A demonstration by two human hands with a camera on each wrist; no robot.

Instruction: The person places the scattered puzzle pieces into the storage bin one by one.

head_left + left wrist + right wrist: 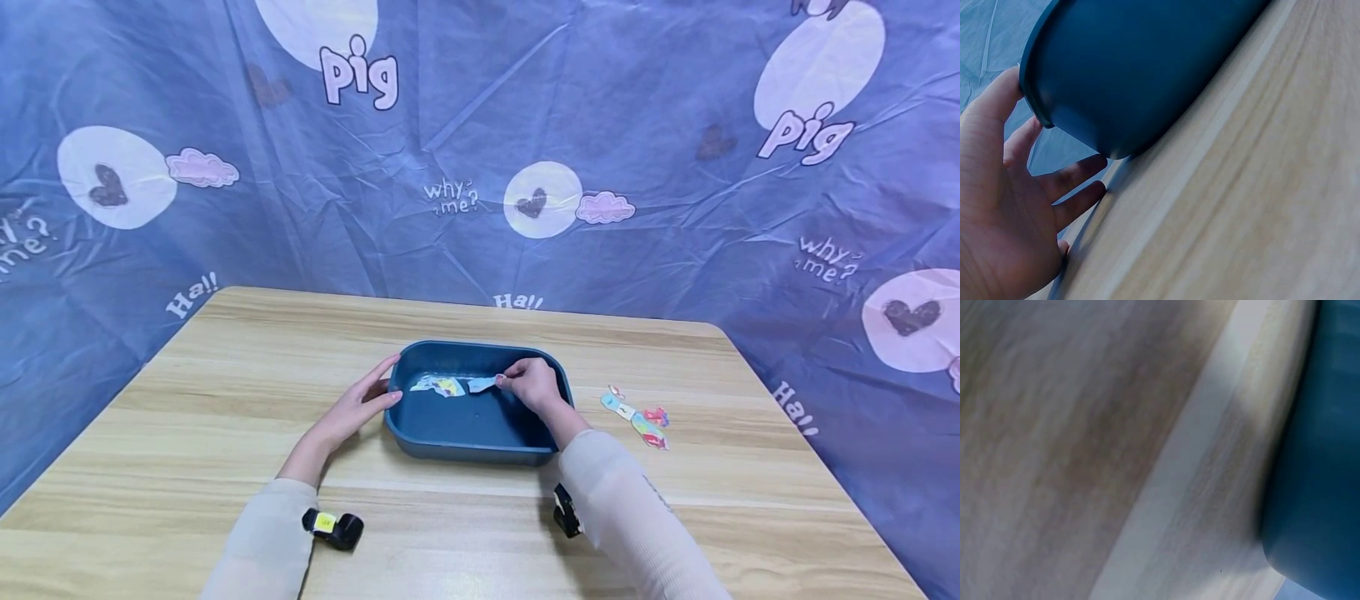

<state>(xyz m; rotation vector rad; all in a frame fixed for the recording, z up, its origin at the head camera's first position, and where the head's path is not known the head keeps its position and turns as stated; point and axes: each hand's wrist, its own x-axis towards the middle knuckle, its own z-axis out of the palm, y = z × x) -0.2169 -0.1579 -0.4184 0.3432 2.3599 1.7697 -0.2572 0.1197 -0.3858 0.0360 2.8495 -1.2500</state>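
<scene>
A dark blue rectangular tub [480,433] stands on the table. My left hand [352,414] rests on its left end, with the thumb and index fingertip at the rim. In the left wrist view the other fingers [1075,178] spread fairly straight beside the tub's outer wall. My right hand [534,385] reaches inside the tub and pinches a light blue paper piece [482,384] between thumb and fingertips. Just left of it lies a patterned paper piece [444,386] in yellow, white and blue. The right wrist view shows the tub's outer wall [1319,487] but not the hand.
Several colourful paper cut-outs [647,425] lie on the wooden table [300,325] to the right of the tub. Black wrist cameras [337,529] sit on both sleeves. A blue printed cloth [420,108] hangs behind the table.
</scene>
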